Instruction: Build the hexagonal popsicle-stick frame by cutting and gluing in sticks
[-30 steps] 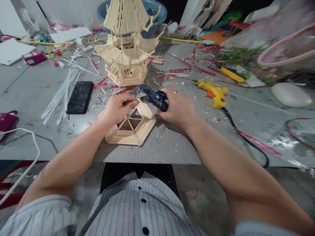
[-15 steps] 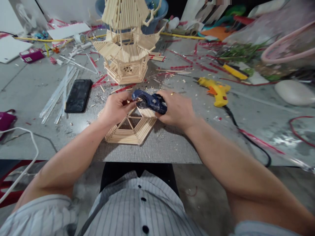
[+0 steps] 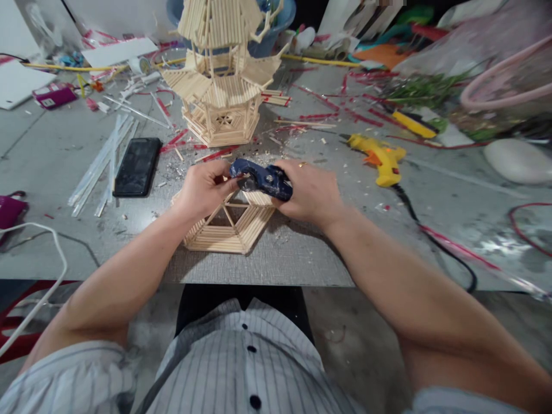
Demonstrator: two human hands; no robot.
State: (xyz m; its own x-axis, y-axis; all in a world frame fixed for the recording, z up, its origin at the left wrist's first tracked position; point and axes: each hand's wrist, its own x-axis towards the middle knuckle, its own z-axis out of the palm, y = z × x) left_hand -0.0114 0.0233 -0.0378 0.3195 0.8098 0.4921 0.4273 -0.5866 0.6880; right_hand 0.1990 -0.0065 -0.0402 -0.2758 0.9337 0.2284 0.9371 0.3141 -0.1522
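A hexagonal roof piece of thin wooden sticks (image 3: 228, 225) lies on the grey table (image 3: 302, 253) in front of me. My right hand (image 3: 311, 191) grips a dark blue glue gun (image 3: 261, 177) with its nozzle pointing left over the piece's far edge. My left hand (image 3: 206, 188) is closed in a pinch at that same edge, its fingertips right at the nozzle; what it pinches is too small to make out. Behind stands a tall pagoda model of the same sticks (image 3: 224, 69).
A black phone (image 3: 138, 167) and clear glue sticks (image 3: 106, 164) lie to the left. A yellow glue gun (image 3: 379, 158) with a black cord lies to the right. Red strips, stick offcuts, a blue basin (image 3: 276, 23) and clutter fill the back. A white cable (image 3: 38, 270) hangs at left.
The blue glue gun has moved left and slightly down, closing on my left fingertips at the roof piece's far edge. The view has tilted a little.
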